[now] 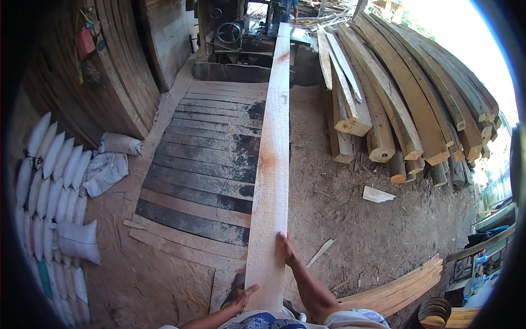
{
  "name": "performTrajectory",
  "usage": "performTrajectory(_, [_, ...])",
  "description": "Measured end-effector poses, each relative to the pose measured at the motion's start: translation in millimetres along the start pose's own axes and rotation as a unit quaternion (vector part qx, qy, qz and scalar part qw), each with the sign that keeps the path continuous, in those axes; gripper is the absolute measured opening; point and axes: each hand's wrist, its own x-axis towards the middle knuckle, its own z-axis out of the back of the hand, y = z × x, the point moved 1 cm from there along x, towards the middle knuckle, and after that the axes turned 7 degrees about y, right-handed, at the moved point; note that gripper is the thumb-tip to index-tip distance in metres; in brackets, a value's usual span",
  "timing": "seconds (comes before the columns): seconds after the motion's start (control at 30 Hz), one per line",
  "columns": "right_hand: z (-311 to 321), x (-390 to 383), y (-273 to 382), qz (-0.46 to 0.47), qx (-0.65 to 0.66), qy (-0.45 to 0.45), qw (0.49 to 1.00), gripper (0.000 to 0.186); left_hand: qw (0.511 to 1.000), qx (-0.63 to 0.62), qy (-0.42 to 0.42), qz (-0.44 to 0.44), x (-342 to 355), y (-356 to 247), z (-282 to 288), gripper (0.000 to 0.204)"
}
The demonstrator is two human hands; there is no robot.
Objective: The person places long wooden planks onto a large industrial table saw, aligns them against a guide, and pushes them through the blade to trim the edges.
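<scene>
A long pale sawn wooden plank (272, 142) stretches from close to my body toward a machine at the far end. My left hand (241, 299) grips its left edge near the close end, with a finger or thumb lying over the top face. Farther along, on the opposite edge, my right hand (287, 250) holds the plank, its thumb on top and its other fingers mostly hidden beneath. Brown stains mark the upper face. The plank's far end reaches the machine, where I cannot tell if it touches.
A machine with a handwheel (229, 33) stands ahead; part of a person (295, 10) shows behind it. Stacked timber beams (405, 88) lie right, filled sacks (55, 186) left. Slatted boards (192, 164) cover the floor. An offcut (378, 194) and cut boards (397, 288) lie at right.
</scene>
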Motion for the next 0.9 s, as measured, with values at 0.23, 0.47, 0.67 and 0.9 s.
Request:
performTrajectory(0.23, [11,69,23,0.020,-0.001,0.019,1.000,0.067,0.999,-0.021,0.018,-0.025,47,-54,5,0.059])
performTrajectory(0.47, [12,130,78,0.004,-0.023,0.003,1.000,0.066,0.998,-0.031,0.035,-0.034,87,-139,4,0.057])
performTrajectory(0.67, [26,205,117,0.005,0.001,0.004,1.000,0.070,0.999,-0.018,0.019,-0.025,143,-201,2,0.058])
performTrajectory(0.9, [39,297,179,0.030,-0.022,-0.014,0.999,0.065,0.999,-0.036,0.000,-0.038,216,-277,-3,0.056])
